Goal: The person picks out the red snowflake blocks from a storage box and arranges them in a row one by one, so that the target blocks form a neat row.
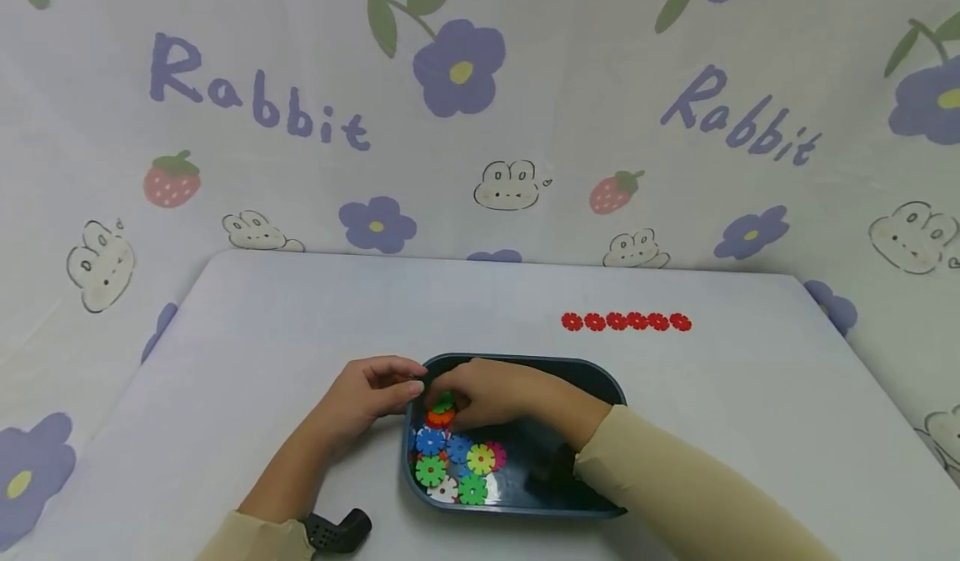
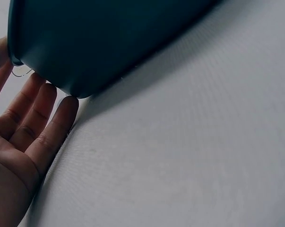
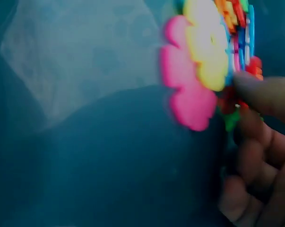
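Note:
A dark blue-green tray (image 1: 540, 494) holds several flower-shaped plastic pieces (image 1: 472, 489) in green, blue, yellow, pink, white and orange, heaped at its left end. My right hand (image 1: 487, 390) reaches inside, its bent fingers among the pieces beside a green one (image 1: 444, 403) and an orange one (image 1: 441, 418). In the blurred right wrist view, thumb and fingers lie close to red and green pieces; whether they pinch one cannot be made out. My left hand (image 1: 367, 394) is at the tray's far left corner. Its extended fingers (image 2: 59, 125) touch the outer wall in the left wrist view.
A row of several red flower-shaped pieces (image 1: 627, 322) lies on the white table (image 1: 300, 311) behind the tray, to the right. A black device (image 1: 341, 533) sits at my left wrist. Patterned cloth (image 1: 555, 111) hangs behind the table.

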Available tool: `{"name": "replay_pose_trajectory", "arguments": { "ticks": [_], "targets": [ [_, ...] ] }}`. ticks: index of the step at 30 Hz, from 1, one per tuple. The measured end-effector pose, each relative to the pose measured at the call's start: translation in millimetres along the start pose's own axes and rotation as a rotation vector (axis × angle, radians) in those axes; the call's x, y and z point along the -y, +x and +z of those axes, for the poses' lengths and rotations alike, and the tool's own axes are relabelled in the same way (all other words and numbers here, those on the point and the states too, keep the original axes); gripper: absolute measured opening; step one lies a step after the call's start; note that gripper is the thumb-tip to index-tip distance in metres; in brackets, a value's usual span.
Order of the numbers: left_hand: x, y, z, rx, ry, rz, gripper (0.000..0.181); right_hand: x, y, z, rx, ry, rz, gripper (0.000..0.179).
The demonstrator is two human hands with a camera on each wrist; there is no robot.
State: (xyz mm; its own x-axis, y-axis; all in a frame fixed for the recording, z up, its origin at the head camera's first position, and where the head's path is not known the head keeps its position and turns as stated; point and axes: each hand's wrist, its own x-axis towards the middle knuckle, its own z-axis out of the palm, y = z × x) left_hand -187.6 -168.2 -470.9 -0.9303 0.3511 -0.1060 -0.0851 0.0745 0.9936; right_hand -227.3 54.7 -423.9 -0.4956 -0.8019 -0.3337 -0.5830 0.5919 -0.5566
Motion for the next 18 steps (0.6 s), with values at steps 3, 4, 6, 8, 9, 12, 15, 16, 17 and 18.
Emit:
{"name": "replay_pose_trajectory", "arguments": {
  "ticks": [3,4,6,8,9,12,15,16,17,18],
  "targets": [
    [-0.3,-0.2,-0.5,0.006,-0.002,0.01,0.036,1.8,1.5,0.9,-0.022,-0.028,0.0,0.029],
    [-0.6,-0.4,-0.6,0.006,-0.005,0.012,0.036,1.9,1.8,1.1,-0.027,-0.033,-0.003,0.028],
    [-1.3,-0.7,-0.5,0.005,-0.007,0.017,0.036,1.9,1.7,0.5,-0.034,-0.03,-0.019,0.025],
    [-1.8,-0.5,-0.4,0.004,-0.01,0.021,0.036,1.3,1.5,0.1,-0.038,-0.019,-0.043,0.024],
    [-1.8,-0.4,-0.3,0.002,-0.01,0.023,0.036,0.8,1.5,-0.1,-0.038,-0.009,-0.056,0.023],
    [-1.9,-0.7,-0.2,-0.004,-0.008,0.018,0.035,-0.8,1.7,0.0,-0.033,0.027,-0.087,0.023],
    [-1.7,-1.3,-0.1,-0.007,-0.013,0.01,0.035,-2.3,2.1,0.3,-0.027,0.044,-0.104,0.023],
    [-1.6,-1.5,-0.1,-0.008,-0.015,0.008,0.035,-2.6,2.1,0.3,-0.023,0.047,-0.107,0.023],
    [-1.4,-1.6,-0.1,-0.009,-0.015,0.007,0.036,-2.6,2.1,0.1,-0.019,0.049,-0.112,0.023],
    [-1.3,-1.7,-0.1,-0.011,-0.015,0.007,0.036,-2.4,2.0,-0.3,-0.016,0.049,-0.118,0.023]
  ]
}}
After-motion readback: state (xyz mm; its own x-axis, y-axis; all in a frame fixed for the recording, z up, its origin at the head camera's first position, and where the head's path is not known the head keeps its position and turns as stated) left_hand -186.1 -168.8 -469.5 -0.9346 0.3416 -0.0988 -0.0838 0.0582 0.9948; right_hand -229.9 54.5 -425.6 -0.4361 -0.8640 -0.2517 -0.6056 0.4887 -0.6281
